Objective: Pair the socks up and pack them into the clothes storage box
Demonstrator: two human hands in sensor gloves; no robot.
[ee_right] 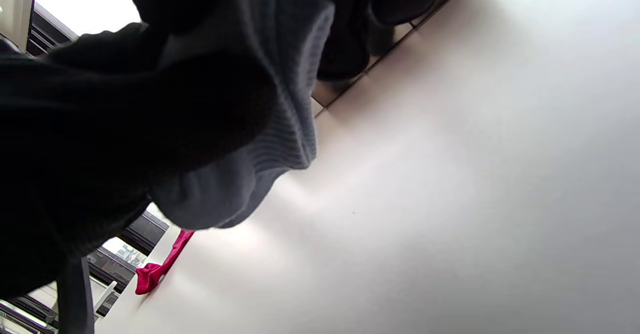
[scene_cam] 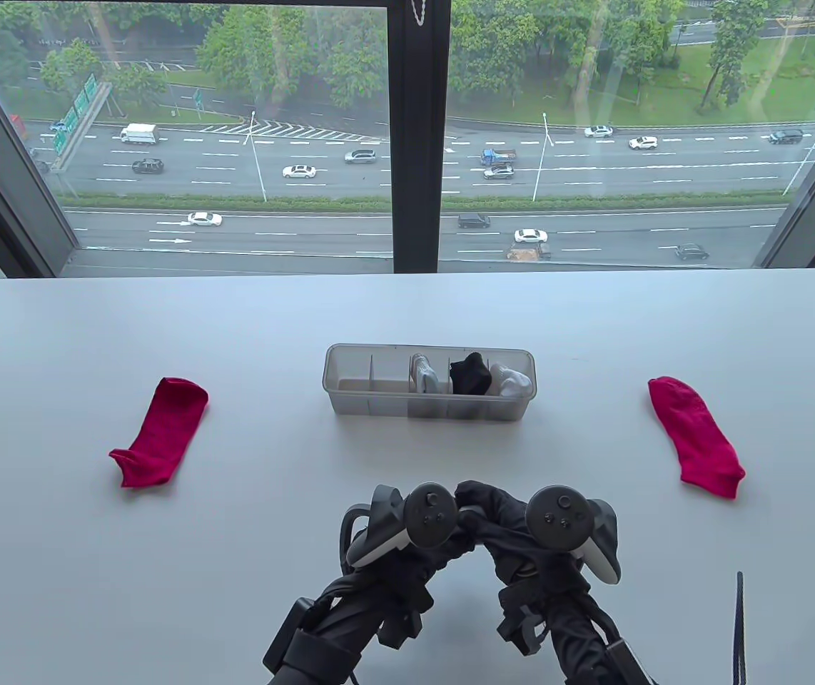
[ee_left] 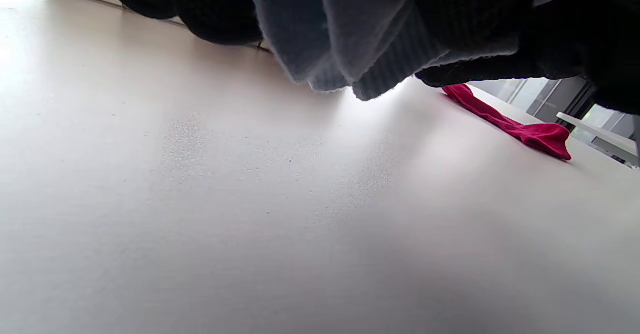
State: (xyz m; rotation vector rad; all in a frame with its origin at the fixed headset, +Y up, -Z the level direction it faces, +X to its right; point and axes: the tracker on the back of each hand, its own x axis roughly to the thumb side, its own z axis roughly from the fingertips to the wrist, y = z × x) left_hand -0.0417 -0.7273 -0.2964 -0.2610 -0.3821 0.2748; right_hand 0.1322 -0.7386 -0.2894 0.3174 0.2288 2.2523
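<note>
Both hands, left hand [scene_cam: 407, 531] and right hand [scene_cam: 557, 528], clutch dark socks [scene_cam: 482, 506] (bunched) above table [scene_cam: 236, 571].

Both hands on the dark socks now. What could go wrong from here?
1. Dark socks hang bunched between the left hand and right hand; a loose end may slip the grip or snag the box rim.
2. Three compartments look filled; a bulky roll may not seat.
3. Red socks lie far apart.

Gloved fingers [ee_left: 210, 4] hang in from above, with a grey sock [ee_left: 345, 39] bunched among them just over the table [ee_left: 225, 199]. Beyond lies a red sock [ee_left: 520, 129].
</note>
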